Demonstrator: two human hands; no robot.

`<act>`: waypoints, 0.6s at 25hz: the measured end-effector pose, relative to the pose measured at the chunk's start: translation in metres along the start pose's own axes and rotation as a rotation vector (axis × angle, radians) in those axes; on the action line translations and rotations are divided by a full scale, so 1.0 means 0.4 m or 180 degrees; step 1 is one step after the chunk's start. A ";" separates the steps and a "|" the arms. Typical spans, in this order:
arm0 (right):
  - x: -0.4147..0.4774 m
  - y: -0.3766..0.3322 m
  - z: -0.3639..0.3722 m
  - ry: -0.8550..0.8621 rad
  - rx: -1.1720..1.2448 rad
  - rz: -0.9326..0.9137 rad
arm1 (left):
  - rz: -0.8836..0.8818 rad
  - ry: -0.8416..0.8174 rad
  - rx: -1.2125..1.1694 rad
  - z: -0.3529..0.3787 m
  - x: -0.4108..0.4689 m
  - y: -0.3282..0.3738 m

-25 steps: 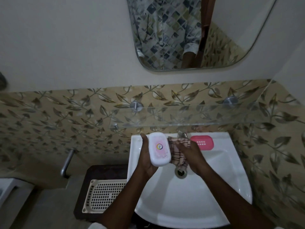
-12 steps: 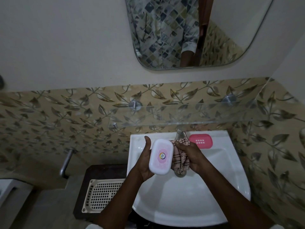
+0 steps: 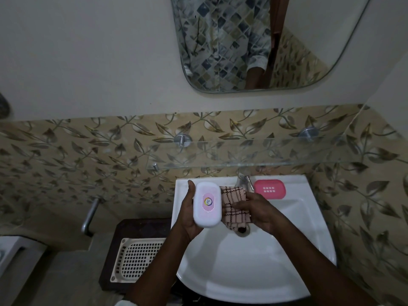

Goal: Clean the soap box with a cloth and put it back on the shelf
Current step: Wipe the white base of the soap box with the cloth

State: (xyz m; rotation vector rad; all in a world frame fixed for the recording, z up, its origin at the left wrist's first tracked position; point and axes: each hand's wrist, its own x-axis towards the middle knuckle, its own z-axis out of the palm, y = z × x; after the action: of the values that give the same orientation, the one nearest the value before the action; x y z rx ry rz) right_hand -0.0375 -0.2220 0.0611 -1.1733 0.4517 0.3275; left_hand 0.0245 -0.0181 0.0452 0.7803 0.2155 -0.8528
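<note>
A white soap box (image 3: pixel 207 204) with a pink label on its lid is held upright over the white sink (image 3: pixel 260 268). My left hand (image 3: pixel 187 214) grips it from behind, thumb along its left edge. Right beside the box, my right hand (image 3: pixel 257 212) holds a pink checked cloth (image 3: pixel 234 205), whose left edge touches the box's right side. A glass shelf (image 3: pixel 254 154) runs along the leaf-patterned wall above the sink and has nothing on it.
A pink soap dish (image 3: pixel 269 189) lies on the sink's back rim, right of the metal tap (image 3: pixel 244 180). The drain (image 3: pixel 242 229) shows below the cloth. A cream plastic basket (image 3: pixel 139 258) sits on a dark stand left of the sink. A mirror (image 3: pixel 265 43) hangs above.
The cloth has spread out flatter in my right hand and moved up against the box's right side. The box has turned slightly more upright in my left hand.
</note>
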 end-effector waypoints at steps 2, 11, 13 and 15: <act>0.011 0.023 -0.005 0.0179 -0.0178 -0.0052 | 0.0041 0.0139 -0.0092 -0.010 -0.003 0.007; 0.171 0.078 0.069 0.1061 -0.0802 -0.0308 | 0.0439 0.0737 -0.0597 -0.070 -0.025 0.012; 0.225 0.059 0.085 0.1175 -0.0783 -0.0175 | 0.0442 0.0737 -0.0739 -0.077 -0.023 0.018; 0.279 0.045 0.097 0.1025 -0.0672 -0.0037 | 0.0379 0.0604 -0.0865 -0.091 -0.026 0.024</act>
State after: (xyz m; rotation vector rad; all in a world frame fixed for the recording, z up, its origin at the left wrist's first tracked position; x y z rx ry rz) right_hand 0.0570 -0.1780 0.0029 -1.4424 0.7031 0.1782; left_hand 0.0293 0.0172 0.0295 0.6119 0.4397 -0.6209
